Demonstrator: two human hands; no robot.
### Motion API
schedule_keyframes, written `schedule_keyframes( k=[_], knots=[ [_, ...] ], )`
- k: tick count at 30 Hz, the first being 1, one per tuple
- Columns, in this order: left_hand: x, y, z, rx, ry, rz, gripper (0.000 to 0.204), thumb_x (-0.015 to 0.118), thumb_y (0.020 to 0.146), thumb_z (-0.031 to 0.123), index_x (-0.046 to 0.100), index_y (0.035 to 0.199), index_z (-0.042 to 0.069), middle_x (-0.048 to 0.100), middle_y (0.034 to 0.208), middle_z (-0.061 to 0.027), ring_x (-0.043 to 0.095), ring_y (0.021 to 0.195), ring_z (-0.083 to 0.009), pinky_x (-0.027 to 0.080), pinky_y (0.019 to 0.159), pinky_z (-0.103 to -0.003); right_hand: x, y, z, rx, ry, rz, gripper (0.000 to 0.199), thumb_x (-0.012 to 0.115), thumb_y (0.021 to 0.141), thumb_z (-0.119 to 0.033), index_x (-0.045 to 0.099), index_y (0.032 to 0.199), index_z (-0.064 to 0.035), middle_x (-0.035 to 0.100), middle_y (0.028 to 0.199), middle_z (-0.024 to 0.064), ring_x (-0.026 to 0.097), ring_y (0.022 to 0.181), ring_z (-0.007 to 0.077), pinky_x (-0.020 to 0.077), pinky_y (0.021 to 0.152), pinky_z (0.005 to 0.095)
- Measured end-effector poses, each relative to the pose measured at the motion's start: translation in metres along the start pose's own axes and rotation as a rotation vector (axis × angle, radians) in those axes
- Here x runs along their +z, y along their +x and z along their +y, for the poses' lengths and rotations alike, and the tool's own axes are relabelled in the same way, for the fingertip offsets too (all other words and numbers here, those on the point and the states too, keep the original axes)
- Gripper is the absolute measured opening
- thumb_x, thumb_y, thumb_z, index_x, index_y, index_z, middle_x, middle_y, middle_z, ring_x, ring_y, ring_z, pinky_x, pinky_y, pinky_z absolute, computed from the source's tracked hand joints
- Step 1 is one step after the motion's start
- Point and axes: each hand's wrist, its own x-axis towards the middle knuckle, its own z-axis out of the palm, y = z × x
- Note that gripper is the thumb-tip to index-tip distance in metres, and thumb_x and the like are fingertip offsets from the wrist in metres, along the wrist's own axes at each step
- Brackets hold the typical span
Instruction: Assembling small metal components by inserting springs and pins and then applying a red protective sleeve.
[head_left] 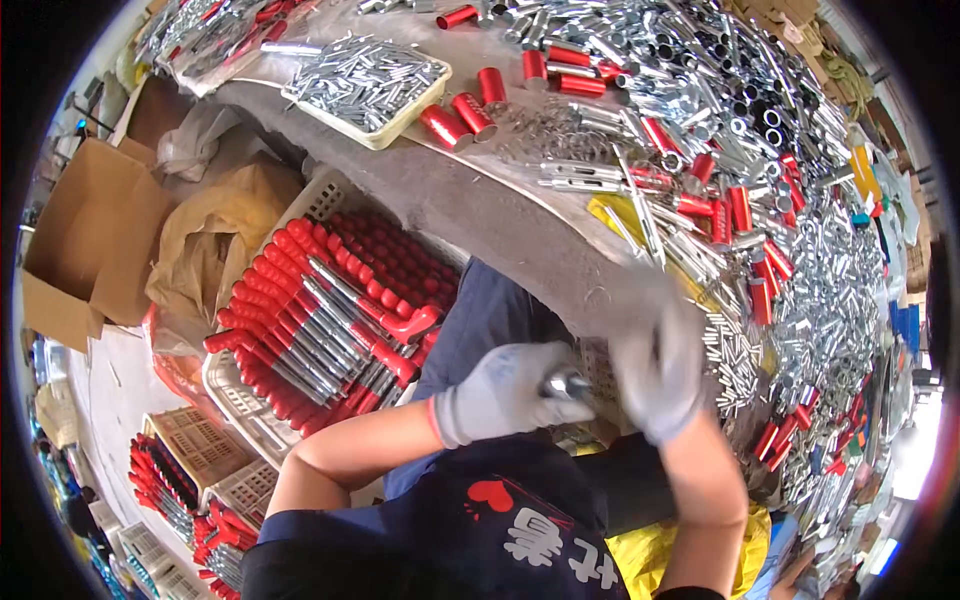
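Note:
My left hand, in a pale grey glove, is closed round a shiny metal tube-like part over my lap. Only the part's rounded end shows between the fingers; the rest is hidden by the glove. Just to its right, my right hand, gloved too, is smeared by motion near the table edge. Its fingers are too blurred to read, and nothing can be made out in them. Beyond it lie slim metal rods on a yellow sheet and a heap of short silver pins.
A white tray of metal pins stands on the table, near red sleeves and heaped silver tubes. At my left, a crate holds red-handled tools. An open cardboard box stands farther left.

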Motion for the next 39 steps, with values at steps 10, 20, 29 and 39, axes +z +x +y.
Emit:
schedule_keyframes(
  k=[10,20,29,39],
  knots=[
    [-0.015,-0.02,0.0,-0.237,-0.731,0.191,0.066,0.042,0.09,0.065,0.056,0.092,0.0,0.056,0.077,-0.0033,0.05,0.072,-0.0111,0.039,0.068,-0.023,0.083,0.244,0.06,0.206,-1.229,-0.743,0.037,0.058,0.083,-0.038,0.07,0.107,-0.0126,0.069,0.106,0.0101,0.066,0.099,0.0259,0.0526,0.084,0.0352],
    [-0.004,-0.019,-0.03,-0.26,-1.087,0.279,0.057,0.042,0.092,0.059,0.056,0.085,0.004,0.057,0.068,-0.0078,0.051,0.06,-0.0163,0.041,0.059,-0.028,-0.153,0.183,0.124,0.462,0.268,0.189,0.042,0.052,0.095,-0.023,0.047,0.131,-0.0016,0.062,0.114,0.0094,0.06,0.103,0.0162,0.048,0.08,0.0242],
    [-0.01,0.03,0.006,0.024,-1.915,0.369,0.036,0.052,0.083,0.046,0.042,0.075,0.012,0.038,0.072,-0.001,0.036,0.068,-0.0178,0.033,0.072,-0.034,-0.047,-0.079,-0.003,0.711,0.865,0.494,0.041,0.051,0.096,-0.039,0.052,0.112,-0.0014,0.063,0.105,0.0144,0.062,0.094,0.024,0.0542,0.071,0.0313],
    [0.056,0.045,0.044,-0.123,-1.995,0.26,0.026,0.057,0.08,0.034,0.043,0.076,0.013,0.034,0.07,0.0024,0.033,0.067,-0.0145,0.03,0.069,-0.03,-0.023,-0.122,-0.018,0.582,0.993,0.678,0.026,0.042,0.101,-0.025,0.05,0.11,-0.0017,0.059,0.105,0.0107,0.058,0.09,0.0158,0.0469,0.077,0.0291]
  ],
)
